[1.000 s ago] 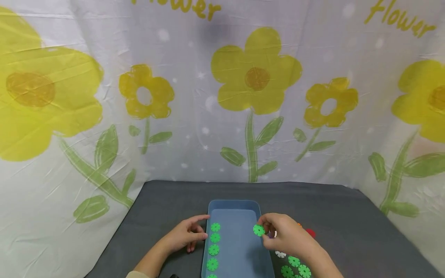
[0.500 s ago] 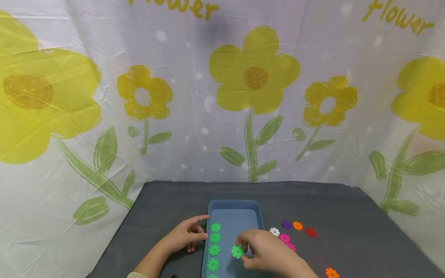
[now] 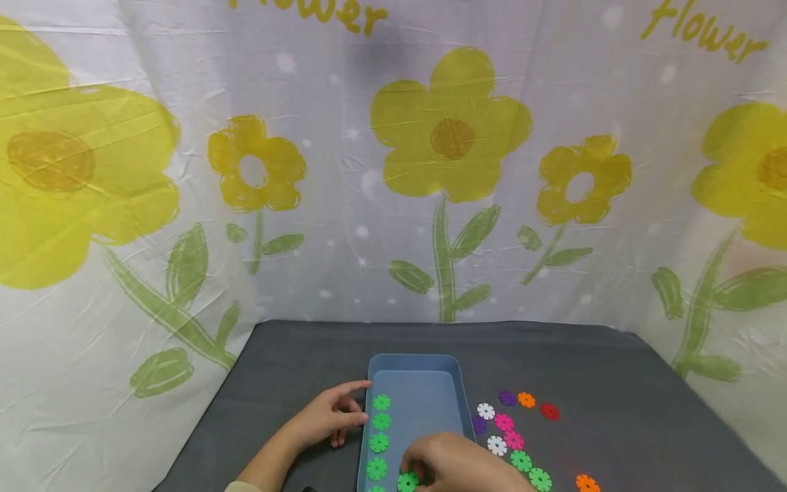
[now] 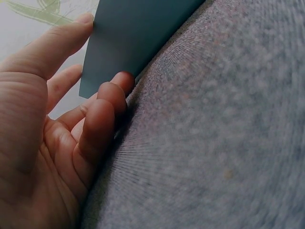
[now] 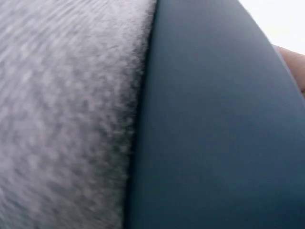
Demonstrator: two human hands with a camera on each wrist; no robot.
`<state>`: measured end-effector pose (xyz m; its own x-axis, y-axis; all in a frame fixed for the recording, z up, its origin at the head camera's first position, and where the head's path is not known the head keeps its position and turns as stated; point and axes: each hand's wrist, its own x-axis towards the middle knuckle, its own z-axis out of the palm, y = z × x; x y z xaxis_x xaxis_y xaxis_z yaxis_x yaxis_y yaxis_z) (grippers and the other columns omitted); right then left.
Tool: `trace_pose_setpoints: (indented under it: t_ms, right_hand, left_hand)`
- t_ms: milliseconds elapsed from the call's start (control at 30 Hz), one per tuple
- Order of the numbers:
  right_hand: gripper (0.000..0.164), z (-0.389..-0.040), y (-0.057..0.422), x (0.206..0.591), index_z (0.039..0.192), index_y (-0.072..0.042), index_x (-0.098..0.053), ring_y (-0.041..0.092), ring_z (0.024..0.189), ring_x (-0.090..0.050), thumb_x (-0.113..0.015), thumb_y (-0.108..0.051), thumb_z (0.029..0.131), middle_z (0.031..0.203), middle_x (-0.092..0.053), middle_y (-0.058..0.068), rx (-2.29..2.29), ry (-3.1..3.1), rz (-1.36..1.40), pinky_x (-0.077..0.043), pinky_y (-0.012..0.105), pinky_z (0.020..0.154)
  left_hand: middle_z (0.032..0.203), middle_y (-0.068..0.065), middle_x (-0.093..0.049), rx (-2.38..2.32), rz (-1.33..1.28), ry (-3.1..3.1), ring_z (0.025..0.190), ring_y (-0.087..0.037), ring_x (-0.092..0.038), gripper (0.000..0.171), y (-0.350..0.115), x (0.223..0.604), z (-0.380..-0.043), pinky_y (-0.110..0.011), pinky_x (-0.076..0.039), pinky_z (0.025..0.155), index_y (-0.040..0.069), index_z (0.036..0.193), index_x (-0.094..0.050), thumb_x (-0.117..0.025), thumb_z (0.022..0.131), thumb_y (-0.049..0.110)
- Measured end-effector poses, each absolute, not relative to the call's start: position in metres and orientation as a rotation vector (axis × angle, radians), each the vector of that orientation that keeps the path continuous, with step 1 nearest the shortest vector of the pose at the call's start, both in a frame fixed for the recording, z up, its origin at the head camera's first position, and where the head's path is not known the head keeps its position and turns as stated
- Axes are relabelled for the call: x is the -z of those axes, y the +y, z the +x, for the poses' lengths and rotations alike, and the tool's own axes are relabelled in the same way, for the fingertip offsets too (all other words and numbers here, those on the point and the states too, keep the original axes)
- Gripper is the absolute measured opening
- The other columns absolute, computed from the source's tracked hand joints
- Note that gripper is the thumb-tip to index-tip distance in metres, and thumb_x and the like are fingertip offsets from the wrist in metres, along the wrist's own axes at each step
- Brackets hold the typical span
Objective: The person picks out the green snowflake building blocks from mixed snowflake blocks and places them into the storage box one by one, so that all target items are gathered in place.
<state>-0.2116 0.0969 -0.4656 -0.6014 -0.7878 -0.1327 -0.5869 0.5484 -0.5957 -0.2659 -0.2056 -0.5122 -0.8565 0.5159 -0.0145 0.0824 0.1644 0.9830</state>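
A blue tray (image 3: 424,393) lies lengthwise on the grey cloth. Along its left side runs a column of green snowflake discs (image 3: 379,443). My left hand (image 3: 328,413) is at the tray's left wall, index fingertip and thumb touching it from outside; in the left wrist view the other fingers (image 4: 97,125) bend loosely beside the wall. Low over the tray floor, my right hand (image 3: 458,465) pinches another green snowflake disc (image 3: 407,482), right of the column. Whether that disc touches the floor cannot be told. The right wrist view mostly holds the tray's outer wall (image 5: 214,119).
Right of the tray lie loose snowflake discs: white (image 3: 496,445), pink (image 3: 513,439), purple (image 3: 507,398), red (image 3: 550,411), orange (image 3: 587,484) and green (image 3: 540,479). A flower-printed curtain (image 3: 344,260) hangs behind the table.
My right hand has carried the green snowflake disc from the tray's right rim leftward and down toward the near end. The left hand has stayed in place.
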Motion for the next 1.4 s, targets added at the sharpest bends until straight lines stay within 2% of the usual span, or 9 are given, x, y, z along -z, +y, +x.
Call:
trace_pose_setpoints:
  t_ms: [367,600,833,1033,1400]
  right_hand:
    - [0.018,-0.213,0.098,0.472,0.115,-0.022,-0.078,-0.004,0.077,-0.061,-0.073,-0.024,0.097,0.092,-0.066,-0.022,0.809,2.279,-1.243,-0.053,0.019,0.067]
    - [0.020,-0.214,0.103,0.469,0.117,-0.021,-0.078,-0.007,0.079,-0.059,-0.070,-0.025,0.099,0.097,-0.066,-0.020,0.777,2.260,-1.460,-0.052,0.014,0.066]
    - [0.023,-0.215,0.114,0.453,0.120,-0.017,-0.077,-0.006,0.083,-0.059,-0.070,-0.022,0.099,0.099,-0.066,-0.016,0.804,2.299,-1.326,-0.052,0.018,0.071]
    - [0.022,-0.218,0.131,0.436,0.120,-0.017,-0.077,-0.005,0.080,-0.056,-0.072,-0.021,0.099,0.098,-0.067,-0.012,0.817,2.409,-1.366,-0.051,0.018,0.070]
    - [0.018,-0.223,0.163,0.417,0.117,-0.020,-0.077,-0.003,0.082,-0.058,-0.071,-0.025,0.100,0.100,-0.063,-0.017,0.984,2.485,-1.308,-0.053,0.021,0.069]
  left_hand:
    - [0.099,-0.011,-0.072,-1.713,0.580,2.092,0.051,-0.011,-0.054,0.067,-0.209,0.517,-0.271,-0.027,-0.050,0.048,0.006,0.159,-0.037,-0.069,0.101,0.018]
    - [0.098,-0.011,-0.072,-1.731,0.583,2.083,0.050,-0.012,-0.054,0.069,-0.206,0.516,-0.272,-0.027,-0.049,0.047,0.004,0.159,-0.036,-0.070,0.100,0.019]
    - [0.096,-0.012,-0.071,-1.750,0.578,2.074,0.050,-0.015,-0.053,0.067,-0.206,0.515,-0.269,-0.028,-0.048,0.046,0.003,0.158,-0.038,-0.069,0.101,0.017]
    - [0.096,-0.011,-0.071,-1.738,0.562,2.075,0.051,-0.013,-0.054,0.068,-0.207,0.517,-0.269,-0.026,-0.048,0.047,0.003,0.158,-0.038,-0.070,0.100,0.019]
    - [0.097,-0.010,-0.071,-1.772,0.584,1.985,0.051,-0.010,-0.054,0.068,-0.209,0.520,-0.270,-0.024,-0.048,0.047,0.000,0.158,-0.034,-0.067,0.102,0.017]
